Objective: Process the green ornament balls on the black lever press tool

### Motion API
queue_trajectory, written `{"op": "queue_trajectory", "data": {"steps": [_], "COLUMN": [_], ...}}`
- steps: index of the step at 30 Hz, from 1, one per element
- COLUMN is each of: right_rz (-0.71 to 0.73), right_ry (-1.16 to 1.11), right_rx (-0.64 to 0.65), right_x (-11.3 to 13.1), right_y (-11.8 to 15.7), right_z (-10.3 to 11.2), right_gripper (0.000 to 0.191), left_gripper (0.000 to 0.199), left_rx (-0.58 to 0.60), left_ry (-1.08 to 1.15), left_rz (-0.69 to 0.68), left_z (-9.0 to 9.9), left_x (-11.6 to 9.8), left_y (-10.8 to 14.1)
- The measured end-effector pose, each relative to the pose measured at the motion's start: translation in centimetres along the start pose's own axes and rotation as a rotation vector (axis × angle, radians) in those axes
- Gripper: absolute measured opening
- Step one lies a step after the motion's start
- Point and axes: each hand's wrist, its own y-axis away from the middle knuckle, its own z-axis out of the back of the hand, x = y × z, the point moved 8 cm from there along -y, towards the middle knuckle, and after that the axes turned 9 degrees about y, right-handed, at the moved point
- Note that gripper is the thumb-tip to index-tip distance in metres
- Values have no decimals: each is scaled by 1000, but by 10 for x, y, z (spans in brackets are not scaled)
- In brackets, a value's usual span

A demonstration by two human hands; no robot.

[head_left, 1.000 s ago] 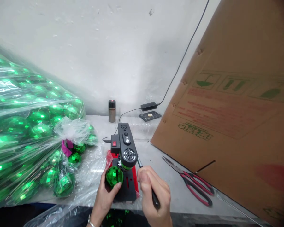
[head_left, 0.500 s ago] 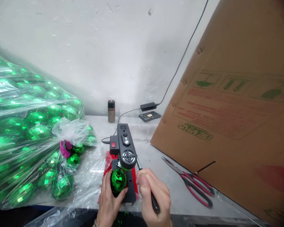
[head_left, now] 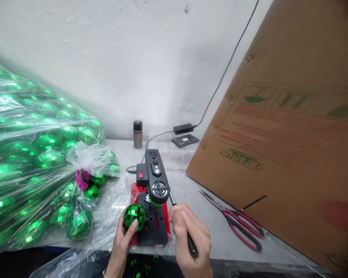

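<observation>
A shiny green faceted ball (head_left: 134,217) is in my left hand (head_left: 122,241), with the thumb across its front, over the left edge of the black base plate. My right hand (head_left: 190,239) is wrapped round the black-handled lever (head_left: 192,246) at the right of a small black machine (head_left: 157,173). The machine has a round vented head, a red switch on its left side and a flat slotted base plate (head_left: 152,231) on red material (head_left: 166,216). Some green shows under the head.
Clear bags of green balls (head_left: 49,154) fill the left. Behind the machine are a small bottle (head_left: 137,135), a power adapter (head_left: 183,128) and a phone (head_left: 185,140). Scissors (head_left: 234,220) lie right, by a large cardboard box (head_left: 278,135).
My left hand has moved left with the green ball, away from under the machine's head, uncovering more of the base plate. My right hand still grips the lever.
</observation>
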Motion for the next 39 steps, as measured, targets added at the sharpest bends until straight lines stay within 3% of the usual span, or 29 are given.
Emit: {"op": "queue_trajectory", "data": {"steps": [7, 13, 21, 27, 35, 39], "right_rz": [3, 8, 3, 21, -20, -71], "right_ry": [-3, -3, -8, -26, -46, -30], "right_rx": [10, 12, 24, 31, 62, -1], "right_x": [0, 1, 2, 2, -8, -14], "right_y": [-1, 0, -2, -1, 14, 28], "right_z": [0, 0, 2, 2, -2, -4], "right_gripper": [30, 29, 30, 30, 28, 30], "left_gripper": [87, 75, 68, 78, 74, 74], "left_rx": [25, 58, 24, 114, 122, 101], "left_ry": [-252, -498, -497, -440, -456, -471], "left_rz": [-163, -333, -410, -282, -357, -366], "left_z": [-21, -45, -63, -62, -59, -58], "left_x": [-7, -13, -9, 3, 7, 9], "left_y": [-1, 4, 0, -13, -14, -15]}}
